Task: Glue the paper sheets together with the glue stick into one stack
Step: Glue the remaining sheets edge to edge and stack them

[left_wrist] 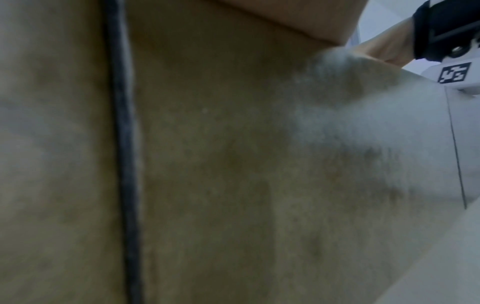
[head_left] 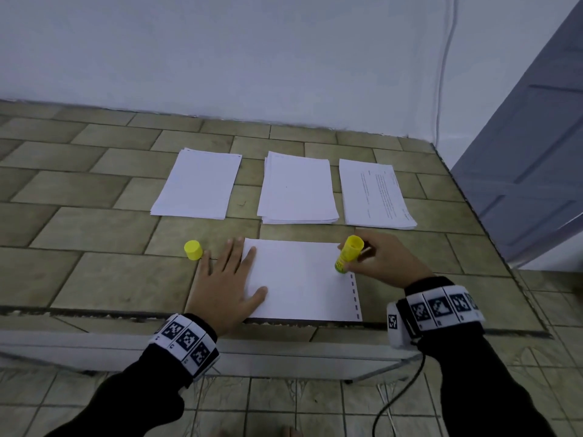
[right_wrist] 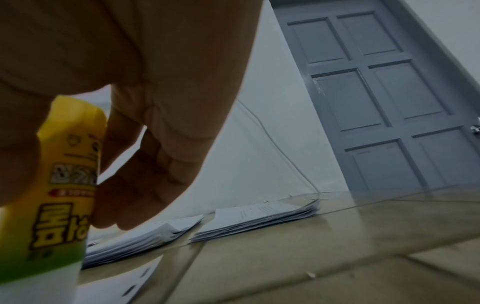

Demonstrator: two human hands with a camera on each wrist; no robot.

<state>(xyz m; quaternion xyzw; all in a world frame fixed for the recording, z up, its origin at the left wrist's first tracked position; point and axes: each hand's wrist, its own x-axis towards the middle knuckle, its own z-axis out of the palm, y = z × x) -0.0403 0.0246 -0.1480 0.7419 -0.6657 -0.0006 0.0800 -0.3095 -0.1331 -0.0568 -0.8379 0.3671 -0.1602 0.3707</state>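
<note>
Tiles in a tan brick pattern are covering the table (head_left: 94, 234), which is running up against a pale wall (head_left: 252, 52) along its far edge, with a grey panelled door (right_wrist: 376, 98) standing past its right edge. Three paper piles are lying in a row toward the far edge: a left pile (head_left: 197, 183), a middle pile (head_left: 298, 189) and a right pile (head_left: 375, 195) whose top page is carrying printed lines. Just inside the near edge, a single white sheet (head_left: 303, 285) is lying flat, a row of dark marks running down its right margin. On its left part the left hand (head_left: 227, 279) is pressing flat, fingers straight and slightly spread, the palm half on the tiles. At the sheet's far right corner the right hand (head_left: 381, 260) is curling its fingers and thumb around the yellow-green glue stick (head_left: 348, 255), which is standing tilted with its lower end touching the paper. Its yellow cap (head_left: 193, 250) is standing on the tiles just left of the left hand's fingertips, apart from the sheet.
</note>
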